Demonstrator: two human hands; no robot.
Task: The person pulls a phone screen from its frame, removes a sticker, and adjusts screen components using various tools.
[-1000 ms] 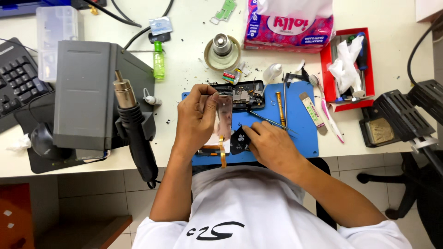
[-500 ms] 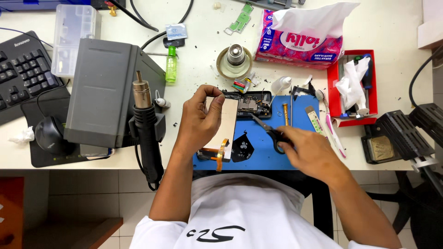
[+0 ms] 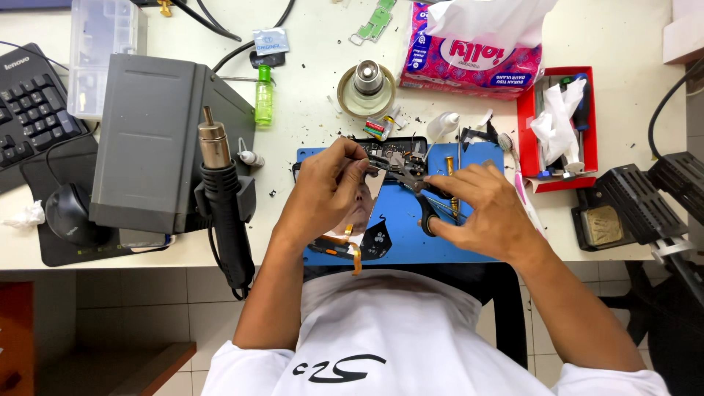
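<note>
My left hand point(image 3: 323, 192) pinches the top edge of a thin shiny panel point(image 3: 361, 211) with orange flex strips at its lower end, held tilted over the blue work mat point(image 3: 400, 220). My right hand point(image 3: 488, 213) grips a pair of small black-handled cutters point(image 3: 418, 192), whose jaws point left toward the panel's upper corner. An opened dark phone body point(image 3: 392, 150) lies on the mat's far edge just beyond both hands. A dark loose part point(image 3: 378, 238) lies on the mat below the panel.
A grey rework station point(image 3: 150, 139) with a hot-air handle point(image 3: 220, 191) stands left. A green bottle point(image 3: 263, 103), a round metal stand point(image 3: 368, 84), a tissue pack point(image 3: 469, 55), a red tray point(image 3: 557, 125), a black keyboard point(image 3: 29, 110) and mouse point(image 3: 70, 213) surround the mat.
My right hand has moved up from the mat's near edge and picked up the cutters, bringing them to the panel's top. The left hand raised the panel slightly.
</note>
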